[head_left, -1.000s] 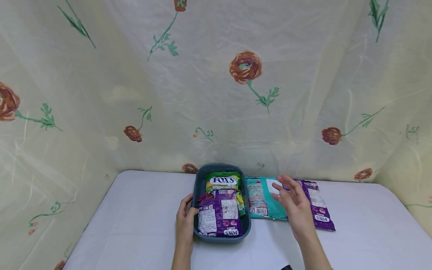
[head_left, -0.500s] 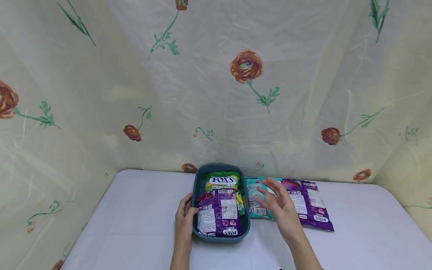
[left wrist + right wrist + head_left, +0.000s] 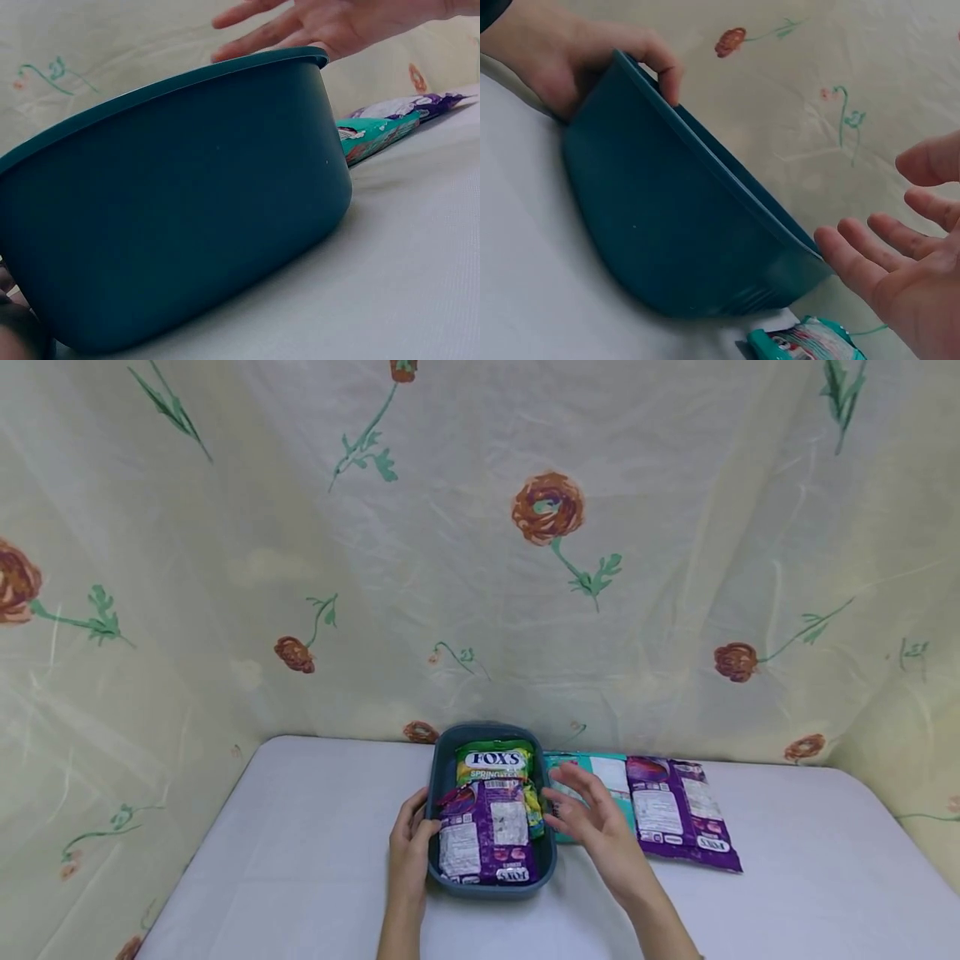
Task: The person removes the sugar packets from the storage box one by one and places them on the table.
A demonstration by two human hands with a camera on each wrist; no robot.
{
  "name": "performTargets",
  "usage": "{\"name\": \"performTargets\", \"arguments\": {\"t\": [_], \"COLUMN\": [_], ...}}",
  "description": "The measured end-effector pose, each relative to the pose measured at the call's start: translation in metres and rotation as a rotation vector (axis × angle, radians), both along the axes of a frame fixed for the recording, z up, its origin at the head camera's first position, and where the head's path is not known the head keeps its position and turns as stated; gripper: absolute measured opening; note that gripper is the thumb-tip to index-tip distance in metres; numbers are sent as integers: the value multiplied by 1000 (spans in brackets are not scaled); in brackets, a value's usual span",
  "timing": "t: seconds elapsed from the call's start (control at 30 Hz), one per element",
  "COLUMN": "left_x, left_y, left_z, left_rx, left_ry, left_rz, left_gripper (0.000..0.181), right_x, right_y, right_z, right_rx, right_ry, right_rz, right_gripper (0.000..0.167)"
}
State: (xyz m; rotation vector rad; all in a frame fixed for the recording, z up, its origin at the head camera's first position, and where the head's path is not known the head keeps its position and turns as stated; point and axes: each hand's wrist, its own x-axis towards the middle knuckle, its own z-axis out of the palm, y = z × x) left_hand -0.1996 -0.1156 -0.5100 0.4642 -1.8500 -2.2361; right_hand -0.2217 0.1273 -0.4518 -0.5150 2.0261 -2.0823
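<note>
A tub [image 3: 187, 195] is gripped by a person's left hand [image 3: 410, 839] on a white-covered table [image 3: 300, 843], its left rim caught between thumb and fingers. At the opposite rim, the right hand [image 3: 603, 835] is held with fingers spread wide and nothing in them; whether the rim is touched cannot be told. Inside the tub, a green pack [image 3: 495, 764] is overlapped at its near end by a purple pack [image 3: 487, 835]. Just outside, to the right, a teal pack [image 3: 611, 774] is partly hidden by the right hand, and a second purple pack [image 3: 678, 814] is laid beside it. The scene is backed by a flowered cloth [image 3: 645, 685].

The step in hand is judged to be the steadying of the tub, perhaps for its packs to be arranged or the whole to be shifted. A two-handed hold seems called for next: the right wall would need to be met by the palm, the fingers closed, and the tub kept level so that the packs are not slid.
</note>
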Motion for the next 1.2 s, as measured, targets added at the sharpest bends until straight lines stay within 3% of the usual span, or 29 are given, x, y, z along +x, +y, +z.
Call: {"name": "performTargets", "arguments": {"t": [0.3, 0.7, 0.97, 1.2], "left_x": [-1, -1, -2, -3], "left_y": [1, 0, 0, 2], "left_z": [-3, -4, -5, -8], "left_rx": [12, 14, 22, 22], "left_ry": [16, 24, 26, 23], "left_rz": [0, 8, -2, -10], "left_gripper": [50, 49, 48, 49], "right_x": [6, 13, 13, 9], "right_y": [-11, -25, -35, -39], "right_z": [3, 7, 10, 14], "right_rx": [24, 119, 177, 108], "right_ry": [-34, -12, -156, -262], "right_rz": [40, 89, 8, 5], "right_gripper": [52, 54, 55, 62]}}
